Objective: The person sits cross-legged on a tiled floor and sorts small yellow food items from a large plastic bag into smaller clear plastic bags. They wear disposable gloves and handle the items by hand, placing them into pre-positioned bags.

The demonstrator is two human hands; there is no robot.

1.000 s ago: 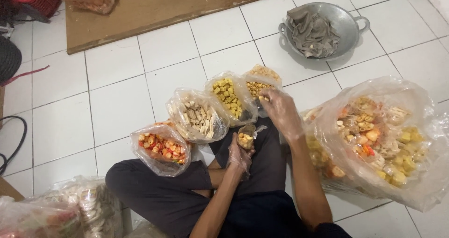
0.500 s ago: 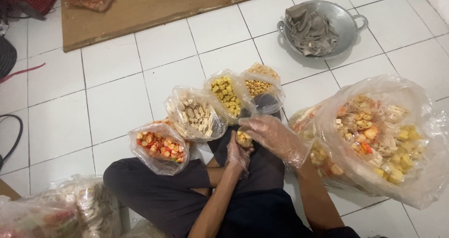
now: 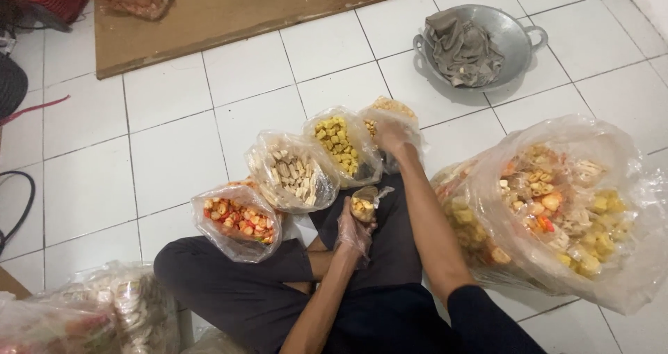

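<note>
I sit cross-legged on a white tiled floor. My left hand [image 3: 353, 230], in a thin clear glove, holds a small plastic packet [image 3: 364, 202] partly filled with mixed snacks. My right hand [image 3: 391, 135], also gloved, reaches inside an open bag of brownish snacks [image 3: 387, 110] at the far end of a row. In that row also stand a bag of yellow cubes [image 3: 339, 145], a bag of pale sticks [image 3: 292, 173] and a bag of red and orange crackers [image 3: 238, 218].
A large clear bag of mixed snacks [image 3: 557, 208] lies at my right. A metal pan with a grey cloth [image 3: 480, 44] sits beyond it. More filled bags [image 3: 83, 316] lie at lower left. A brown board [image 3: 243, 9] lies at the top.
My right hand came back to the small packet half a second ago and has now reached out again into the far bag. The left hand keeps the packet in place.
</note>
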